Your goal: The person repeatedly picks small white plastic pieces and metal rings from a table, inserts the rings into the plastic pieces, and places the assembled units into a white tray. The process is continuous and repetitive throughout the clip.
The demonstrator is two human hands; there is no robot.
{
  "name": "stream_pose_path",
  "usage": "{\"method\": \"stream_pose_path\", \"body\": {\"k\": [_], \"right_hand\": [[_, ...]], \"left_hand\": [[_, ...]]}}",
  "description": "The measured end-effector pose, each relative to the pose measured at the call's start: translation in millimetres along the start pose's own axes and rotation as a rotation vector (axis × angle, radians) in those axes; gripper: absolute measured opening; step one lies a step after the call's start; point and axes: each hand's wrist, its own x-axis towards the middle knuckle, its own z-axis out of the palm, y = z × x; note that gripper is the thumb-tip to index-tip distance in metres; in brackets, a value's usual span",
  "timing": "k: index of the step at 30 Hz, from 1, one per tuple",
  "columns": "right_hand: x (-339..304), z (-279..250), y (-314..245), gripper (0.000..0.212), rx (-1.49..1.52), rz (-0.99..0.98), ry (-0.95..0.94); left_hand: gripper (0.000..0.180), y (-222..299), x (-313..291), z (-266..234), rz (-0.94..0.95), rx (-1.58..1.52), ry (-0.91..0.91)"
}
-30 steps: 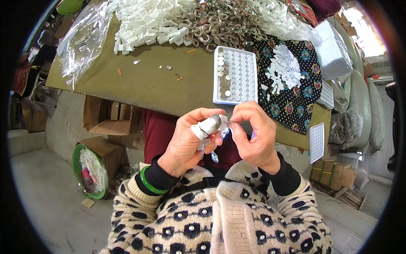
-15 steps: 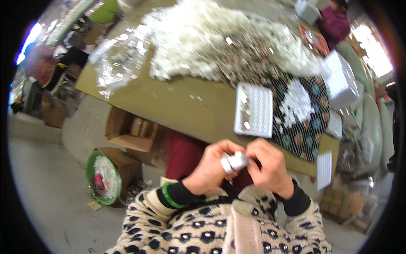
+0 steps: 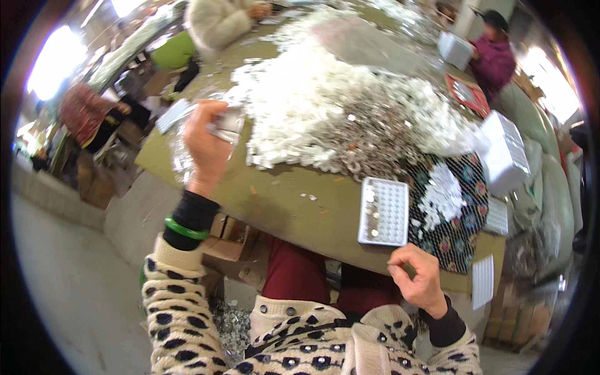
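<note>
My left hand (image 3: 206, 147) is stretched over the far-left part of the table, at a crinkled clear plastic bag (image 3: 180, 156). Its fingers curl around a blurred silvery piece (image 3: 229, 125) whose kind I cannot make out. Close to the table's front edge, my right hand (image 3: 417, 278) is closed in a pinch; anything between the fingertips is too small to name. Just beyond it lies a white tray (image 3: 392, 215) with rows of small cups, several metal pieces along its left side. Beside that tray, small white pieces (image 3: 442, 197) are heaped on a dark patterned cloth (image 3: 437, 253).
A big mound of white plastic pieces (image 3: 294, 106) covers the table's middle, with a pile of small metal parts (image 3: 375, 137) against it. Stacked white trays (image 3: 504, 145) stand at the right. Other people sit around, one in purple (image 3: 494, 62) at the far right.
My hands were together at my front, with a white and silvery piece in them. The left has since swung far left to the bag; the right has moved right and down, apart from it.
</note>
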Motion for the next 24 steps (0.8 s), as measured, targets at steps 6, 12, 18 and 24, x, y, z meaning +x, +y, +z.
{"method": "stream_pose_path", "body": {"k": [6, 12, 18, 24], "right_hand": [[8.5, -10.8, 3.8, 0.01, 0.005, 0.012, -0.003], [43.6, -36.5, 36.0, 0.004, -0.112, 0.068, 0.132], [116.2, -51.9, 121.8, 0.008, -0.474, -0.053, 0.294], [174.3, -58.2, 178.7, 0.012, -0.73, -0.092, 0.439]], "left_hand": [[0.036, -89.3, -5.4, -12.9, 0.032, 0.322, -0.629], [0.029, 8.2, -45.2, -16.6, -0.432, -0.171, -0.326], [0.018, 148.8, -129.3, 17.6, -0.778, -0.515, -0.441], [0.011, 169.1, -152.4, 48.1, -0.525, -0.582, -0.374]]}}
